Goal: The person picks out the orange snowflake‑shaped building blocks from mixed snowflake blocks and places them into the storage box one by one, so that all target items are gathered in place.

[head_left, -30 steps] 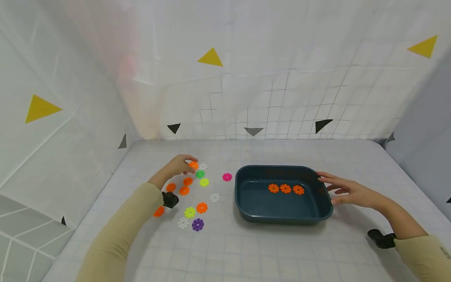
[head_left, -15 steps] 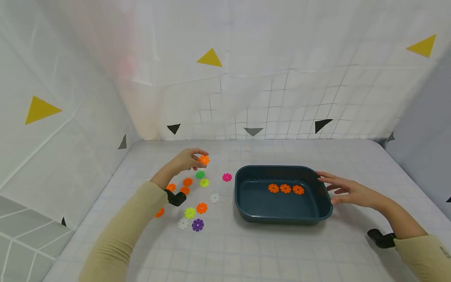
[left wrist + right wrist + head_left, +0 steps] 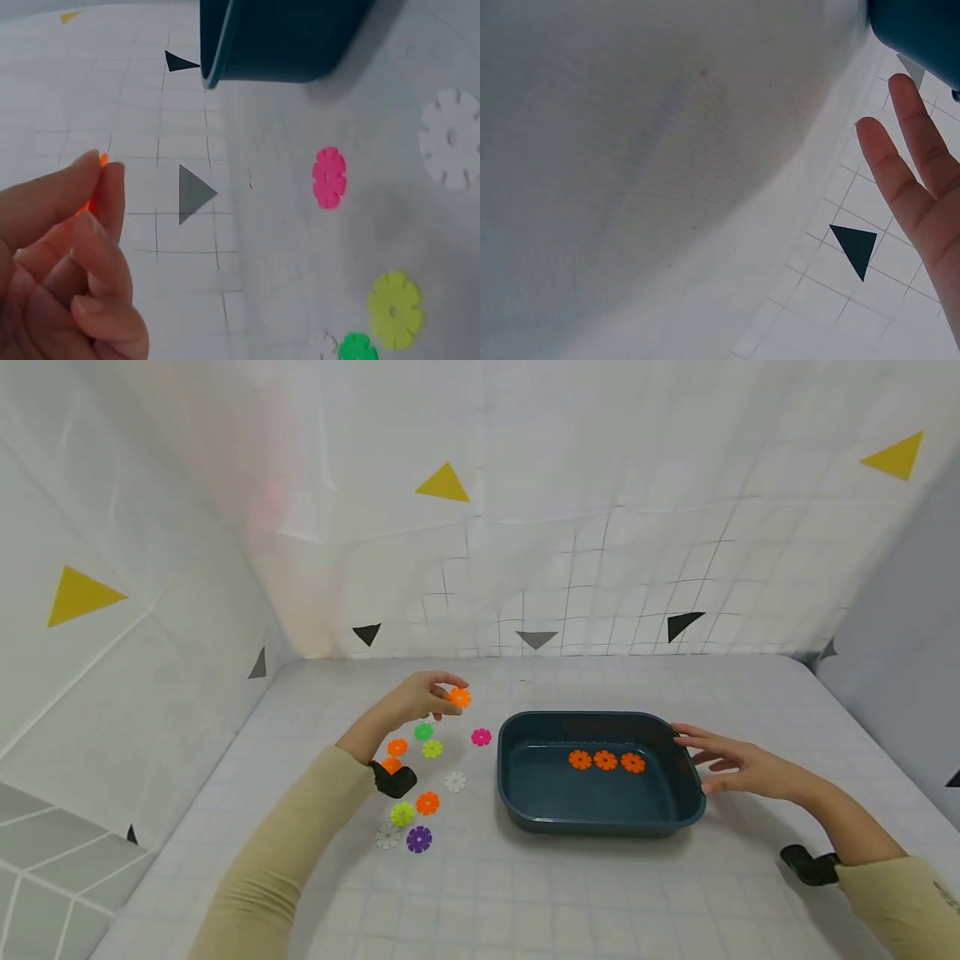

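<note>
My left hand (image 3: pixel 420 697) pinches an orange gear disc (image 3: pixel 460 697) in the air, above the loose discs and left of the dark blue bin (image 3: pixel 517 802). The left wrist view shows a sliver of that orange disc (image 3: pixel 96 187) between thumb and fingers (image 3: pixel 97 240), with the bin (image 3: pixel 277 41) ahead. Three orange discs (image 3: pixel 605 761) lie in a row inside the bin. My right hand (image 3: pixel 731 764) rests with straight fingers against the bin's right rim; its fingers (image 3: pixel 919 187) show in the right wrist view beside the bin (image 3: pixel 919 30).
Loose discs lie left of the bin: pink (image 3: pixel 481 737), green (image 3: pixel 423 732), yellow-green (image 3: pixel 432 748), white (image 3: pixel 454 781), orange (image 3: pixel 427 802), purple (image 3: pixel 418 838) and others. White gridded cloth walls close in the table at the back and left.
My left hand has lifted an orange disc off the table and carried it up and right, towards the bin. The right hand has stayed at the bin's rim.
</note>
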